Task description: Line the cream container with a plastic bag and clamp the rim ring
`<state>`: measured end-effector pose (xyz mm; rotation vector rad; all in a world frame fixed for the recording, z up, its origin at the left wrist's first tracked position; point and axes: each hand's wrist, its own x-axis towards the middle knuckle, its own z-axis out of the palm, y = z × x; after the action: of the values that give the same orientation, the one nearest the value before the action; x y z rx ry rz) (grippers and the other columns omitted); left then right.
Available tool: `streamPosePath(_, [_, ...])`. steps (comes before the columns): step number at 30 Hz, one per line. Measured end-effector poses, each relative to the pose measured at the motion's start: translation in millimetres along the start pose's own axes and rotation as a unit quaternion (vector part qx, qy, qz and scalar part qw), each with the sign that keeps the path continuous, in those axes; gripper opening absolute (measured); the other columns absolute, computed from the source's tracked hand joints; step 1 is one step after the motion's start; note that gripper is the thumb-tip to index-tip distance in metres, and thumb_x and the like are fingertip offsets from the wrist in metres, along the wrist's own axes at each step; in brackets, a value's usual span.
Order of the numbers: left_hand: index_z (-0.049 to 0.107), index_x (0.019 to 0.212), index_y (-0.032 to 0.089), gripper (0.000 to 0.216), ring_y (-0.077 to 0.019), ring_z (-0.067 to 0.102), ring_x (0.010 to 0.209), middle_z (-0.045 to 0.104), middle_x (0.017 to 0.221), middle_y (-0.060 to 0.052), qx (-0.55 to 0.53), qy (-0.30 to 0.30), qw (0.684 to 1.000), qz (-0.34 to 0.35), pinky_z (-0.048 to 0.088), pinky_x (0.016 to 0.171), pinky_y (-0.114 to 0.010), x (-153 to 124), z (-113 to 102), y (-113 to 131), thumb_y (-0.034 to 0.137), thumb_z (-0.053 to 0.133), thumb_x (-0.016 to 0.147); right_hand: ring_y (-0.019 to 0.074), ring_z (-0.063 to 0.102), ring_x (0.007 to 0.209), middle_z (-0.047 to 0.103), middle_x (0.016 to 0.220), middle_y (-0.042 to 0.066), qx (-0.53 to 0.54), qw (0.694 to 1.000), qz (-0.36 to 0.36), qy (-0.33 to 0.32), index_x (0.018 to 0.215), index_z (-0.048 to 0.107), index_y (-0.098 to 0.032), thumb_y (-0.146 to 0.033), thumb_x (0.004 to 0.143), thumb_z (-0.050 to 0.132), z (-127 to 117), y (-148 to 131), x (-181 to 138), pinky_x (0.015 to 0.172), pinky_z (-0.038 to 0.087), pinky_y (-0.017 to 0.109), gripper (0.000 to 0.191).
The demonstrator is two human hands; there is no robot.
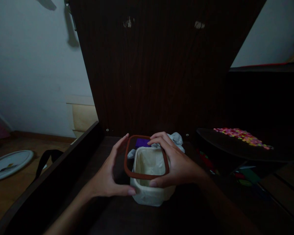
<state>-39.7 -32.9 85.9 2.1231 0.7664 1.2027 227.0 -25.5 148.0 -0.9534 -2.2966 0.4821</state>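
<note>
A cream square plastic container point(150, 191) stands on the dark wooden desk point(117, 215), open at the top. Above it I hold a brown-red rectangular ring, like a lid seal point(127, 169), tilted and shifted a little to the left of the container's mouth. My left hand point(110, 174) curls round the ring's left side, with its thumb against the container's near wall. My right hand point(173, 163) grips the ring's right side, fingers over the far corner and thumb on the near edge.
Behind the container lie a purple object point(142, 142) and a crumpled white plastic bag point(176, 138). A dark tray of colourful small pieces point(242, 136) sits at right. A dark wood panel point(156, 65) rises behind. A white round plate point(8, 163) lies on the floor at left.
</note>
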Motion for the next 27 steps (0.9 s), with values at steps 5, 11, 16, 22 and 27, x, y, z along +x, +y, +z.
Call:
streamPosePath(5, [0.065, 0.119, 0.025, 0.039, -0.0349, 0.042, 0.141, 0.055, 0.143, -0.011, 0.154, 0.028, 0.978, 0.136, 0.039, 0.114, -0.056, 9.9, -8.9, 22.0, 0.033, 0.079, 0.083, 0.0308, 0.050, 0.122, 0.046, 0.133, 0.009, -0.018, 1.000, -0.005, 0.004, 0.124, 0.054, -0.026, -0.053, 0.051, 0.091, 9.1, -2.7, 4.0, 0.103, 0.044, 0.047, 0.086])
streamPosePath(11, [0.066, 0.111, 0.019, 0.021, -0.0196, 0.063, 0.091, 0.071, 0.094, -0.005, 0.227, -0.048, 0.953, 0.193, 0.049, 0.096, -0.042, 10.3, -11.4, 30.6, 0.008, 0.061, 0.093, 0.0330, 0.049, 0.125, 0.048, 0.133, 0.010, -0.052, 0.998, -0.004, 0.029, 0.125, 0.055, -0.026, -0.059, 0.053, 0.089, 12.8, 3.1, 7.3, 0.106, 0.042, 0.051, 0.086])
streamPosePath(16, [0.065, 0.103, 0.020, 0.014, -0.0200, 0.063, 0.090, 0.070, 0.089, -0.004, 0.246, 0.018, 0.957, 0.150, 0.052, 0.084, -0.034, 13.0, -26.1, 9.7, 0.012, 0.058, 0.095, 0.0335, 0.040, 0.139, 0.038, 0.149, 0.013, -0.022, 0.999, 0.029, -0.007, 0.138, 0.049, -0.025, -0.066, 0.058, 0.086, 9.3, 14.6, -0.5, 0.115, 0.036, 0.050, 0.097])
streamPosePath(22, [0.066, 0.098, 0.019, 0.015, -0.0208, 0.065, 0.088, 0.068, 0.093, -0.006, 0.294, 0.047, 0.955, 0.009, 0.053, 0.077, -0.032, 15.9, -47.9, -48.7, 0.029, 0.054, 0.097, 0.0379, 0.028, 0.149, 0.026, 0.161, 0.015, 0.027, 0.995, 0.086, -0.031, 0.147, 0.043, -0.025, -0.068, 0.063, 0.082, 6.7, 32.9, -25.0, 0.120, 0.028, 0.057, 0.102])
streamPosePath(27, [0.066, 0.096, 0.018, 0.024, -0.0230, 0.067, 0.089, 0.070, 0.094, -0.009, 0.291, 0.030, 0.952, -0.095, 0.054, 0.080, -0.034, 13.2, -47.3, -97.8, 0.036, 0.050, 0.094, 0.0405, 0.025, 0.150, 0.020, 0.165, 0.015, 0.039, 0.993, 0.101, -0.048, 0.150, 0.041, -0.028, -0.066, 0.063, 0.083, 5.9, 40.3, -44.9, 0.118, 0.029, 0.061, 0.104])
